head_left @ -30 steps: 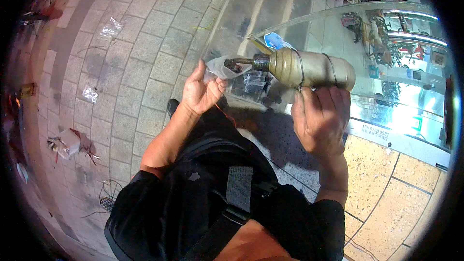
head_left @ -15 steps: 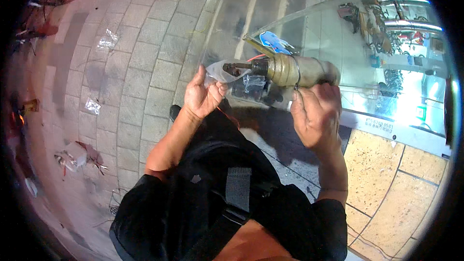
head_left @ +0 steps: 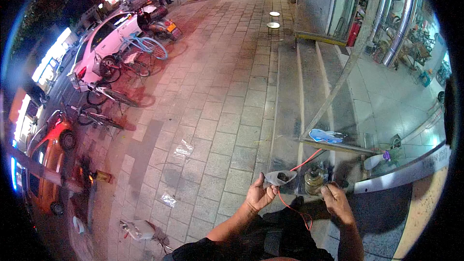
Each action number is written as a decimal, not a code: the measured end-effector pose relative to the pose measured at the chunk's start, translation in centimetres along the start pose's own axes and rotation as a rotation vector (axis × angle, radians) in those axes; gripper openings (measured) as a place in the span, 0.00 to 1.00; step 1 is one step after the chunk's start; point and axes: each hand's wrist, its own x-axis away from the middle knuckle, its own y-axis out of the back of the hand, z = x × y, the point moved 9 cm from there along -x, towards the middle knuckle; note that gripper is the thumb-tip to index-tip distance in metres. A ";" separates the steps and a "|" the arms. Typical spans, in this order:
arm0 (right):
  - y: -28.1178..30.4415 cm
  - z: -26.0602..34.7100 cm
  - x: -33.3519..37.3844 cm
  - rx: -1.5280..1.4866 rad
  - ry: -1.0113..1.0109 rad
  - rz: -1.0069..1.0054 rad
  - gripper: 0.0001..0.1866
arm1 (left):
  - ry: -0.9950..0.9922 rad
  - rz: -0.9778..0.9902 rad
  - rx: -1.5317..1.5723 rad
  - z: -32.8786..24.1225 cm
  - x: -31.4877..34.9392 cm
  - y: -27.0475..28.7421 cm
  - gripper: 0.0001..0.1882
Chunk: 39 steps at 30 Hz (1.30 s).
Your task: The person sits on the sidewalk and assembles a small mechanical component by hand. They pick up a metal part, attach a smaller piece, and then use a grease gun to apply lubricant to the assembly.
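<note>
In my left hand (head_left: 261,195), the fingers and thumb are closed on a translucent pointed plastic piece (head_left: 273,179) with a dark spot inside. Just to its right is a yellowish cylindrical tool (head_left: 314,182) with a dark neck, upright in the picture. My right hand (head_left: 337,204) has its fingers curled at the tool's lower right side and grips it there; their far sides are hidden. The plastic piece and the tool are apart. An orange cord (head_left: 305,160) runs behind the plastic piece and loops down between my forearms.
A glass panel edge (head_left: 333,95) and stone steps (head_left: 288,101) stand ahead on the right. Paving (head_left: 212,130) stretches forward, with plastic scraps (head_left: 184,149) and a white bag (head_left: 138,229) on it. Bicycles (head_left: 108,94), a white car (head_left: 99,38) and an orange car (head_left: 48,164) line the left.
The view has swung up to show the street. Both hands and what they hold now appear lower and further right in it. The tool's dark neck has moved away from the plastic piece.
</note>
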 end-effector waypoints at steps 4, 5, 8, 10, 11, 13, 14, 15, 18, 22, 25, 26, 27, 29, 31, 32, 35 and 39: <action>0.4 -8.6 -0.7 -0.456 -0.250 0.142 0.15 | -0.014 -0.014 -0.060 1.9 -2.6 -0.4 0.34; 0.9 -11.8 -1.7 -0.255 -0.113 0.090 0.13 | 0.014 -0.041 -0.022 2.5 -3.2 -1.2 0.34; 3.1 -15.0 -2.8 -0.020 -0.051 0.045 0.11 | -0.013 -0.138 -0.118 4.2 -4.4 -0.8 0.32; 3.6 -21.2 -3.8 0.061 -0.147 0.045 0.10 | 0.019 -0.171 -0.055 5.5 -5.7 0.4 0.29; 4.5 -23.1 -3.9 0.028 -0.128 -0.031 0.10 | 0.062 -0.135 -0.084 6.3 -6.4 0.6 0.29; 6.0 -28.1 -3.8 0.033 -0.099 -0.263 0.12 | 0.075 -0.145 -0.151 7.5 -7.7 -0.3 0.28; 6.2 -30.8 -4.1 -0.019 -0.122 -0.277 0.12 | 0.063 -0.203 -0.169 8.1 -8.5 0.0 0.28; 6.3 -33.4 -4.5 -0.082 -0.146 -0.291 0.13 | 0.050 -0.266 -0.195 8.5 -9.3 0.3 0.28; 5.5 -45.6 -3.7 -0.288 -0.250 -0.507 0.16 | 0.150 -0.243 -0.261 11.0 -13.6 -1.4 0.28; 4.0 -50.4 -3.1 -0.597 -0.499 -0.466 0.19 | 0.068 -0.494 -0.461 8.8 -11.3 12.6 0.33; 7.9 -51.5 -10.1 -0.686 -0.536 -0.610 0.17 | 0.273 -0.143 -0.041 15.2 -18.2 2.3 0.22; 6.7 -59.3 -11.2 -0.799 -0.459 -0.638 0.13 | 0.349 -0.112 -0.080 16.6 -20.6 1.8 0.22; 7.2 -56.6 -13.4 -0.941 -0.483 -0.732 0.10 | 0.313 -0.077 -0.138 15.8 -21.3 1.8 0.22; 7.2 -58.0 -14.3 -1.120 -0.456 -0.801 0.08 | 0.279 -0.108 -0.139 17.6 -21.9 1.0 0.23; 7.9 -60.1 -14.4 -1.164 -0.389 -0.940 0.09 | 0.273 -0.149 -0.180 18.5 -21.8 1.5 0.24; 8.0 -61.6 -14.4 -1.180 -0.357 -1.013 0.10 | 0.278 -0.160 -0.183 18.4 -21.7 2.1 0.24; 9.9 -64.9 -15.1 -0.986 -0.624 -1.268 0.10 | 0.282 -0.258 -0.220 18.2 -23.5 3.1 0.22; 16.5 -61.8 -15.9 -0.762 -0.744 -1.508 0.16 | 0.265 -0.250 -0.137 19.2 -23.7 3.9 0.21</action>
